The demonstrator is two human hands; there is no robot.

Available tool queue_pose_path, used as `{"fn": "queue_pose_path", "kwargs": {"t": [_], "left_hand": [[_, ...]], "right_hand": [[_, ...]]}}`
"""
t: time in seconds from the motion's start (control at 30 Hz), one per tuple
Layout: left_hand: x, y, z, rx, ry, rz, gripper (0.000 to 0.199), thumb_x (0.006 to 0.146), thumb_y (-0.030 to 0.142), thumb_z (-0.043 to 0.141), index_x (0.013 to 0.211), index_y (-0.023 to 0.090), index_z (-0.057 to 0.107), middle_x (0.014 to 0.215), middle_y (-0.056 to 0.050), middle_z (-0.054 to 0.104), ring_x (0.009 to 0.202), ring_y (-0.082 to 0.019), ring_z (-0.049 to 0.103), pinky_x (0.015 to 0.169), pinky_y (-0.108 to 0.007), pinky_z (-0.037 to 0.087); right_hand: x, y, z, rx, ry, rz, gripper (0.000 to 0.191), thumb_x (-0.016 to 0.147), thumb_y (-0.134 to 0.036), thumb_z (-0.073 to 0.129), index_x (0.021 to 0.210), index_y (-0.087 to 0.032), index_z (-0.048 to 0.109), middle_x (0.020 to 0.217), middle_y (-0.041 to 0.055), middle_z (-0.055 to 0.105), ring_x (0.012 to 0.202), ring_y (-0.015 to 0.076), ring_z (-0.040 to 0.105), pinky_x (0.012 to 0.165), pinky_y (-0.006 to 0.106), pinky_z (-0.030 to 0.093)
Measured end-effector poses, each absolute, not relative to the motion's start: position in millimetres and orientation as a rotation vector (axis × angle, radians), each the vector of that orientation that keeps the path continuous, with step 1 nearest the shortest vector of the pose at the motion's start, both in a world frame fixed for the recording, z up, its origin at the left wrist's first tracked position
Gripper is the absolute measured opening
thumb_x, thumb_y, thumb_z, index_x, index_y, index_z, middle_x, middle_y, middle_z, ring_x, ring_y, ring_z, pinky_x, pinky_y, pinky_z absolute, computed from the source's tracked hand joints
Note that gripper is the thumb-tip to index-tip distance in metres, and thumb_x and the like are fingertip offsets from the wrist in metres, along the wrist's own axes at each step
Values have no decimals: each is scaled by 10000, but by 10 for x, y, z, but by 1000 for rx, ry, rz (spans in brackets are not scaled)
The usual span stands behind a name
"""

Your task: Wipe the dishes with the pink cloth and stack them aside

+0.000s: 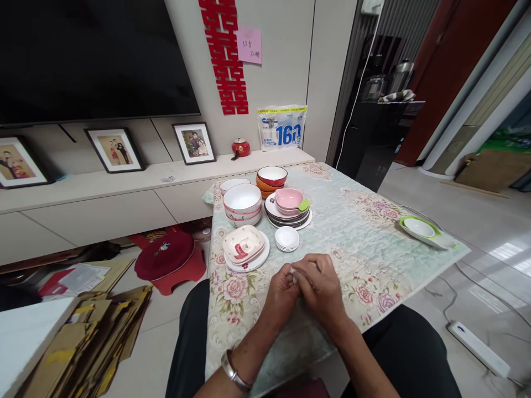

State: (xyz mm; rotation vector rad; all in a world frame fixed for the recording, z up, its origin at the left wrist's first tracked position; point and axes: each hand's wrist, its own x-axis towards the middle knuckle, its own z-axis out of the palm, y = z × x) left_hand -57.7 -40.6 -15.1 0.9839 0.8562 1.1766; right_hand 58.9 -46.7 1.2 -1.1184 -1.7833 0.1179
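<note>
My left hand (283, 293) and my right hand (321, 287) meet above the near part of the flowered tablecloth (365, 265). Fingers of both are curled together around a small white thing (293, 273), mostly hidden and too small to name. Just beyond them is a short stack of small white dishes (286, 237). To the left, a patterned square bowl (243, 244) rests on a white plate (259, 260). Farther back are stacked white bowls (243, 199), a pink bowl (289, 199) on stacked plates, and a red-rimmed bowl (272, 176) on orange ones.
A green-and-white dish (418, 227) lies near the table's right corner. Behind the table, a low cabinet (153, 179) holds framed photos and a plastic bag (282, 128). A red stool (166, 257) and flattened cardboard (91, 342) are at left; a power strip (479, 349) is at right.
</note>
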Motion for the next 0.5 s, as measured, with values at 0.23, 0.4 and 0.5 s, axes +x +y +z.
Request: {"fn": "queue_pose_path", "kwargs": {"t": [0.23,0.4,0.5], "left_hand": [[-601,-438,-84,952,792,1132,208,699,232,748,841,157,615,739,2,674,675,-143,586,686,-276,471],[-608,-430,-107,834,782,1197,256,655,227,801,787,150,595,705,8,661,612,-97,531,593,-212,423],[-603,-419,-128,786,749,1251,288,630,244,829,767,151,593,710,11,655,619,-98,529,593,-217,434]], "right_hand": [[647,-394,7,-1117,-1607,270,145,902,-220,592,970,-220,720,954,74,635,957,237,553,853,395,443],[785,-301,-90,-1187,-1142,841,247,870,-401,644,1015,-215,718,979,52,686,888,212,613,787,336,474],[767,-311,-104,-1082,-862,1224,379,794,-461,724,1073,-207,691,873,36,701,697,166,611,622,286,481]]}}
